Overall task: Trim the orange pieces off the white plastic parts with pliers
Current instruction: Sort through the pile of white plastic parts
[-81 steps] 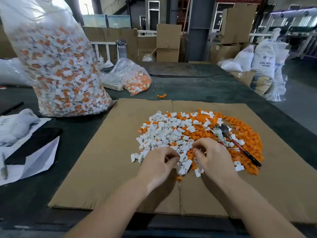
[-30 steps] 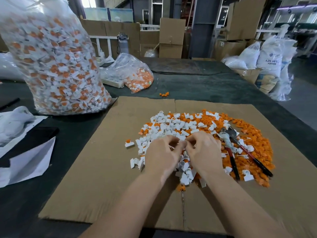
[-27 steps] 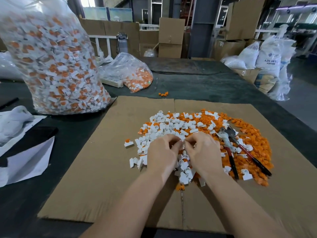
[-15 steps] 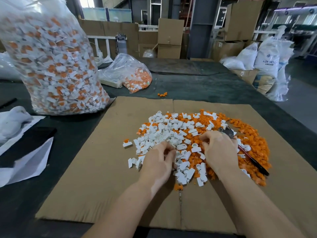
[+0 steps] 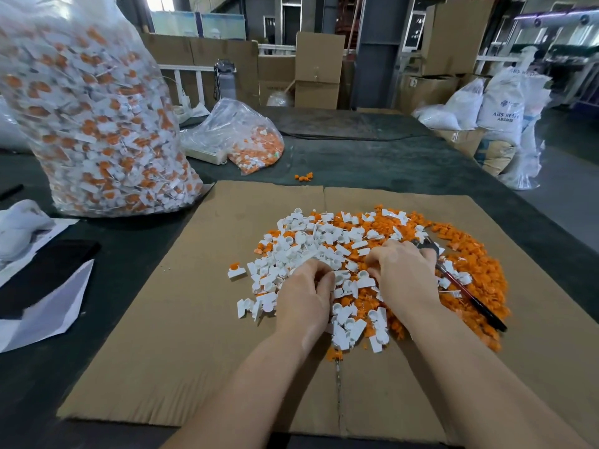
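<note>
A heap of white plastic parts [image 5: 311,244] lies on a bed of cut orange pieces [image 5: 479,270] on a cardboard sheet [image 5: 194,319]. My left hand [image 5: 304,299] rests on the near left side of the heap, its fingertips dipped among the white parts. My right hand [image 5: 405,273] sits knuckles-up on the right side, with its fingers tucked out of sight. It lies over the pliers [image 5: 470,296], whose head and one dark handle stick out from under it. One white part still bearing orange [image 5: 236,272] lies apart at the left.
A big clear bag of untrimmed parts [image 5: 97,124] stands at the back left, with a smaller bag [image 5: 246,137] behind the cardboard. A black phone [image 5: 45,270] and papers [image 5: 48,312] lie at the left. White sacks [image 5: 499,115] stand off the table's right edge.
My hands, pressed together at the heap's middle a second ago, have drawn apart. The right one has slid right over the pliers, hiding one handle. White parts near them have shifted.
</note>
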{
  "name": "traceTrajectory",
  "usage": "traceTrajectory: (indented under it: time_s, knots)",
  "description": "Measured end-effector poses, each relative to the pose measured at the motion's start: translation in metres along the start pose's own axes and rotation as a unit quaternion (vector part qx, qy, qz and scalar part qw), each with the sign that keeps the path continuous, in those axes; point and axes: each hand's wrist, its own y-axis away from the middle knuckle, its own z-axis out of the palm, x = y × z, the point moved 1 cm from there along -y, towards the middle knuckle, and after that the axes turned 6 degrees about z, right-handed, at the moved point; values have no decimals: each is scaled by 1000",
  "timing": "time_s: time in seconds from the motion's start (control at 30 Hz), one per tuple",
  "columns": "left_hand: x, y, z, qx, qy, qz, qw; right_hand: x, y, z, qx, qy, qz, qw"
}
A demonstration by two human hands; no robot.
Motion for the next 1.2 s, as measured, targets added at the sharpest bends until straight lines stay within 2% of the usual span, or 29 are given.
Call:
traceTrajectory:
  time_s: [0.27,0.37,0.5,0.83,1.2]
  knots:
    - [-5,-4,1,6,-31,6,999,-2,-1,10,12,-2,-30,999]
    - [-7,-4,1,3,-21,2,1000,-2,-2,10,41,-17,-37,998]
    - [-9,-5,-2,13,39,-15,999,-4,5,3,82,-133,-41,987]
    - [-1,-5,-6,13,87,-23,996,-20,32,-10,78,-350,-55,932]
    - [2,1,-5,33,118,-23,992,-26,38,-9,60,-327,-21,943]
